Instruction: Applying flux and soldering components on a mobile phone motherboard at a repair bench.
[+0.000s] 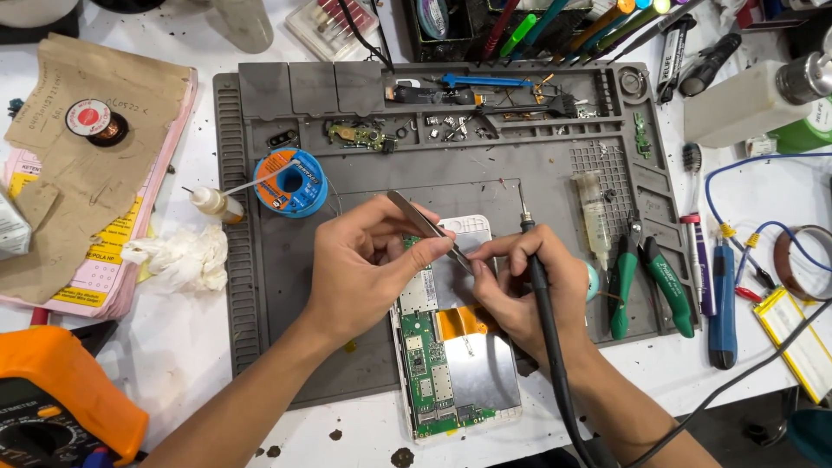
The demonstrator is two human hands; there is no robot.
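Holding tweezers and a soldering iron over an opened phone on a grey work mat.

Left hand pinches the tweezers shut-fingered, tips meeting the phone's upper edge. Right hand grips the soldering iron with curled fingers, its tip pointing up. Green pliers lie just right; a blue solder spool sits upper left.

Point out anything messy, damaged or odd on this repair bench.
Dark stains spot the white table by the opened phone. A crumpled tissue lies left of the grey mat. The left hand holds tweezers; the right hand, a soldering iron.
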